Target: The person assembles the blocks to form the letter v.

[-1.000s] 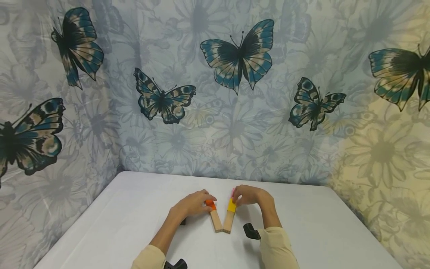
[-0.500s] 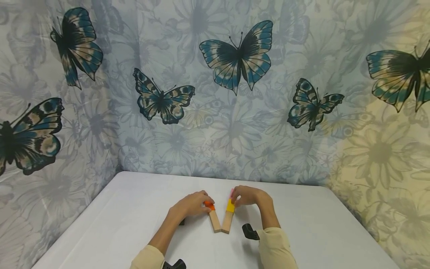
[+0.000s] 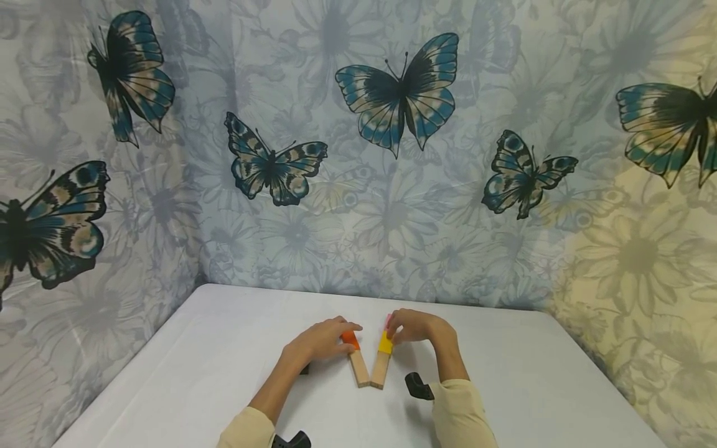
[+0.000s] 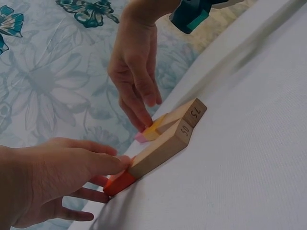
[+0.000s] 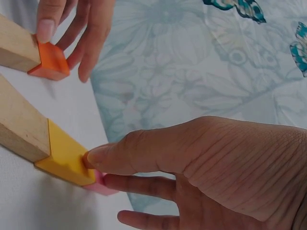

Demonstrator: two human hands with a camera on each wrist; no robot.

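Two plain wooden blocks, a left one [image 3: 360, 370] and a right one [image 3: 380, 371], lie on the table in a V, near ends together. Printed digits show on those ends in the left wrist view. An orange block [image 4: 120, 181] continues the left arm of the V. My left hand [image 3: 322, 341] holds it, thumb on one side and fingers around the far end, index finger lifted. On the right arm follow a yellow block [image 5: 67, 153] and a pink block [image 5: 101, 184]. My right hand [image 3: 417, 325] pinches there, thumb on the yellow block's edge, fingers at the pink one.
A white cloth covers the table [image 3: 482, 348], whose far edge runs along a wall [image 3: 392, 249] printed with flowers and butterflies. Dark wrist devices, one near the right sleeve [image 3: 419, 386] and one by the left sleeve [image 3: 294, 439], sit over the table.
My left index finger has risen and straightened off the orange block. The right hand and the blocks look unchanged; the head view shifts slightly.
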